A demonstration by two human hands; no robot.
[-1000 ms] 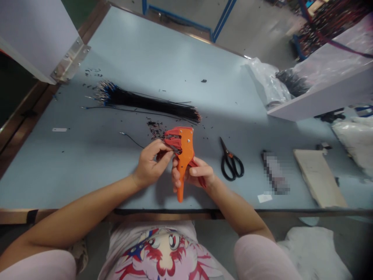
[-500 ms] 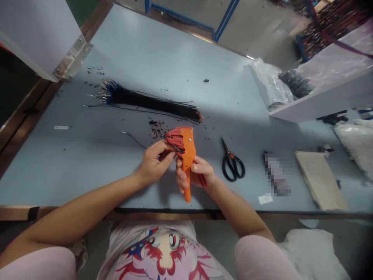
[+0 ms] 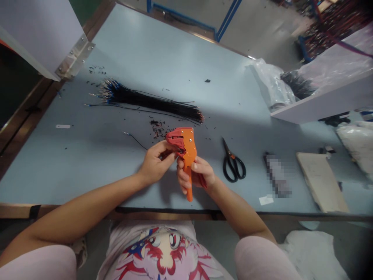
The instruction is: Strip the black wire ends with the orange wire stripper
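Squeezing tighter than a second ago, right fingers are clamping the orange stripper above the worktop, long axis pointing forward; left fingers are pinching a black wire at its left-facing mouth.

lt-blue tbl | pale panels L+R | gry flr & blue frame bkgd | soft glare, tbl far end

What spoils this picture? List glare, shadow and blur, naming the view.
Head view: glare on the plastic bag; head view: soft shadow on the table near the left hand; head view: clutter at top right smeared; head view: a pixelated patch right of the scissors hides what lies there.
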